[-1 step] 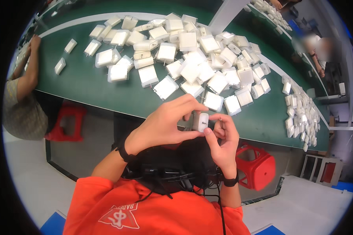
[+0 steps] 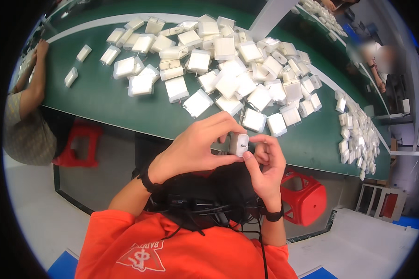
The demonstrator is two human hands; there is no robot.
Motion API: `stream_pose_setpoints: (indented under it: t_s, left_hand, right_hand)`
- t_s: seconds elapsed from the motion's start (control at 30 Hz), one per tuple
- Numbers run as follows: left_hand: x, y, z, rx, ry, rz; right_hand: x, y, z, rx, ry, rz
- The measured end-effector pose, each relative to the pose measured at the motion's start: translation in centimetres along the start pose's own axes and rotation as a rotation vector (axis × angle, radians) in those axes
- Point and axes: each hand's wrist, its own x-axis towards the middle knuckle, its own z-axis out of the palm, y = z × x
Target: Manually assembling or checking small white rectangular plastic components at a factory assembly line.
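A small white plug-in charger (image 2: 239, 145) with metal prongs is held up just off the near edge of the green table. Its pronged face is turned up toward me. My left hand (image 2: 202, 143) is closed on it from the left, fingers on the far side and thumb on the near side. From the right, the thumb and forefinger of my right hand (image 2: 265, 162) pinch its edge, with the other fingers curled in. Beyond my hands lies a heap of similar white chargers (image 2: 228, 76), many with clear plastic covers and prongs showing.
The green tabletop (image 2: 107, 100) carries two chargers apart at the left (image 2: 77, 65). Another pile (image 2: 358, 135) lies to the right. A red stool (image 2: 305, 197) stands by my right arm, another red stool (image 2: 81, 144) at left. A co-worker's arm (image 2: 38, 76) rests on the left end.
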Motion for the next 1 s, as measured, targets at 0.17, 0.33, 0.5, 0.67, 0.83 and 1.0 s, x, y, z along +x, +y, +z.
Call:
stream_pose_setpoints:
  t_s: [0.17,0.33,0.5,0.67,0.83,1.0]
  left_hand:
    - [-0.1,-0.4,-0.7,0.005,0.029,-0.051]
    - [-0.4,-1.1,-0.5,0.023,0.042,-0.134]
    - [-0.4,-0.2,-1.5,-0.168,-0.077,-0.157]
    - [-0.2,-0.6,-1.9,-0.238,-0.102,-0.237]
    - [-0.4,-0.6,-1.7,-0.216,-0.114,-0.281]
    - [-0.2,-0.5,-1.7,-0.234,-0.089,-0.244]
  right_hand:
    - [0.1,-0.8,0.6,-0.075,0.044,-0.063]
    - [1.1,-0.7,2.0,-0.228,0.045,-0.106]
    - [1.6,-0.5,1.5,-0.186,0.045,-0.041]
    - [1.6,-0.9,1.6,-0.022,0.053,-0.017]
    - [2.5,-1.2,1.4,-0.055,0.003,-0.097]
    - [3.2,-0.6,1.6,-0.107,-0.046,-0.155]
